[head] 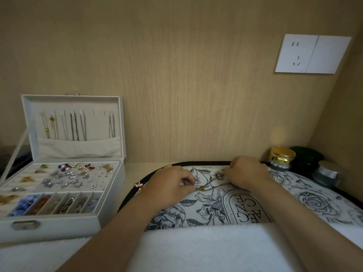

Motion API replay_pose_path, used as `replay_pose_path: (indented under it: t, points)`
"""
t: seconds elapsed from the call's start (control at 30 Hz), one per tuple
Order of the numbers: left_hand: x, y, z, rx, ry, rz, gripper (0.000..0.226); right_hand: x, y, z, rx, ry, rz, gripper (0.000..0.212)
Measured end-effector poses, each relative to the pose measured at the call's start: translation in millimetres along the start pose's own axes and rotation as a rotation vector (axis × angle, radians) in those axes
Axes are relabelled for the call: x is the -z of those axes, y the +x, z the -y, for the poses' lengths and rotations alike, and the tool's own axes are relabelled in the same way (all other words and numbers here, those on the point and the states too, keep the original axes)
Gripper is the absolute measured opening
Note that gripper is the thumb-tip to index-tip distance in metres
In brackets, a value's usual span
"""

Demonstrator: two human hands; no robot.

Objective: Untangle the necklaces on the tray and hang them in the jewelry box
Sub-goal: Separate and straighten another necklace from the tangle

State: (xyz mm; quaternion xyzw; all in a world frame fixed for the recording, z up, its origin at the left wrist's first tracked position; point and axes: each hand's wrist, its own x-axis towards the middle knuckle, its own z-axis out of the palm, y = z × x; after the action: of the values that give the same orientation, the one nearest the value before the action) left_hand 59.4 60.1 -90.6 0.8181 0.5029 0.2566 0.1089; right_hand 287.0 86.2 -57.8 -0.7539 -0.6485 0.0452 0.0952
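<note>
A tangle of thin gold necklaces lies on the oval floral tray in front of me. My left hand rests on the tray's left part and pinches the chain with its fingertips. My right hand is curled at the tray's far edge and pinches the chain near a round pendant. The white jewelry box stands open at the left. Several necklaces hang on hooks inside its lid.
A small pink and gold charm sits on the tray's black rim. A gold jar, a dark green case and a silver-lidded jar stand at the back right. A white towel covers the tray's near part. A wall socket is above.
</note>
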Motion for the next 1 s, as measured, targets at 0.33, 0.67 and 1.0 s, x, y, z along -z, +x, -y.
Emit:
replay_pose_path:
  t: [0.33, 0.67, 1.0]
  points:
    - [-8, 1, -9, -0.057, 0.216, -0.077, 0.025, -15, 2, 8, 0.688, 0.227, 0.146, 0.011]
    - [-15, 2, -13, 0.162, -0.228, -0.126, 0.005, -17, -4, 15, 0.612, 0.575, 0.138, 0.007]
    - [4, 11, -16, 0.459, -1.04, -0.124, 0.023, -15, -5, 16, 0.532, 0.765, 0.217, 0.012]
